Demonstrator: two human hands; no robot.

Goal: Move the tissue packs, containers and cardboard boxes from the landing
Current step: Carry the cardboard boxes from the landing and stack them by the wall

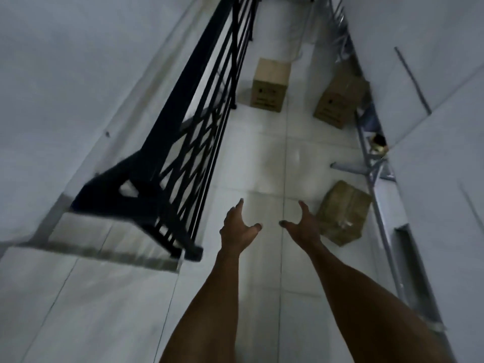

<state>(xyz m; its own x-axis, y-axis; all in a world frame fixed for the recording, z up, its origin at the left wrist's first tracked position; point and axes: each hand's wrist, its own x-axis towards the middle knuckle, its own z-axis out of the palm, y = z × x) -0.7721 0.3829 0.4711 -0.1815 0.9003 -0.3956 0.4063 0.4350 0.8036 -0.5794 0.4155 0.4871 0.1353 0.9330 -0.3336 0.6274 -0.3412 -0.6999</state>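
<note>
Three brown cardboard boxes stand on the white tiled landing. The nearest cardboard box [343,214] sits at the right, close to the metal frame. A taller box [271,85] stands farther off beside the railing, and another box [337,102] leans by the right wall. My left hand [237,227] and my right hand [305,226] reach forward over the floor, palms facing each other, fingers spread, holding nothing. My right hand is just left of the nearest box, not touching it.
A black metal stair railing [199,121] runs along the left, with steps [104,247] dropping away beside it. A grey metal rack frame [374,174] lines the right wall. White tile floor [262,166] stretches between them.
</note>
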